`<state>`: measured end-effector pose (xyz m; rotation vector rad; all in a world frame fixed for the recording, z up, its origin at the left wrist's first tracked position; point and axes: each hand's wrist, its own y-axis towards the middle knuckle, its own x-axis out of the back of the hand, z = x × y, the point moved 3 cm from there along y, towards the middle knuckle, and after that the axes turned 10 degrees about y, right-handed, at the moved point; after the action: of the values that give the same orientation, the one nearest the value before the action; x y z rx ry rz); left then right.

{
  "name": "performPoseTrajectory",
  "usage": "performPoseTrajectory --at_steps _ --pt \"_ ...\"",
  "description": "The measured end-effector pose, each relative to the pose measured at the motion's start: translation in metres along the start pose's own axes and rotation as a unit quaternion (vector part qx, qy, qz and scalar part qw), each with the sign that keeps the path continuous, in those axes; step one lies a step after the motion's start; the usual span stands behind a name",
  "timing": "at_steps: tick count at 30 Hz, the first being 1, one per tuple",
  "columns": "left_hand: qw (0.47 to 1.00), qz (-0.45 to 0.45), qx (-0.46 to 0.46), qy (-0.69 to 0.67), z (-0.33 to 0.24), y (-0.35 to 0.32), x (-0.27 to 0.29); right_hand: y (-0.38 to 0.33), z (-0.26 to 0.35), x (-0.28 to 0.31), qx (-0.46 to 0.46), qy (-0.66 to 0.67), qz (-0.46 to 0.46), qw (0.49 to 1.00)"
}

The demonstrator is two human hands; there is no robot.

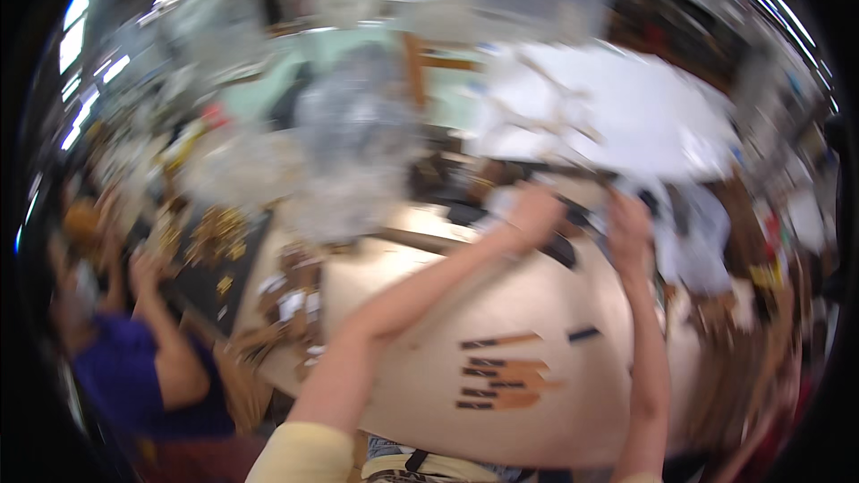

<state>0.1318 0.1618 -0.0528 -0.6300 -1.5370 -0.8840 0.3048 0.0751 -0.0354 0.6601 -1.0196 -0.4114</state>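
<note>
My left hand (535, 215) is stretched out over the far part of the pale work table (403, 304), its fingers curled closed. Close by on its right, my right hand (629, 222) is also closed. Both are blurred, and what they grip cannot be made out. Dark strip-like material lies between them, and a black flat piece (560, 251) is just below my left hand. Nearer to me, several tan strips with dark ends (514, 380) lie roughly side by side. A small dark piece (584, 334) rests to their upper right.
Clear plastic bags (349, 134) are heaped at the far left, and a white sheet (617, 112) spreads at the far right. Another plastic bag (698, 233) sits beside my right hand. At left, a person in purple (148, 376) works near a pile of gold-coloured pieces (215, 234).
</note>
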Motion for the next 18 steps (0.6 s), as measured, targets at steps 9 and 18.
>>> performPoseTrajectory --at_steps 9,18 --pt "0.766 -0.085 0.129 -0.625 -0.073 -0.071 0.006 -0.05 0.095 0.046 0.176 -0.104 0.114 0.972" --pt "0.655 -0.026 0.234 -0.718 -0.065 -0.117 0.006 -0.094 0.129 0.056 0.004 0.059 0.205 0.977"
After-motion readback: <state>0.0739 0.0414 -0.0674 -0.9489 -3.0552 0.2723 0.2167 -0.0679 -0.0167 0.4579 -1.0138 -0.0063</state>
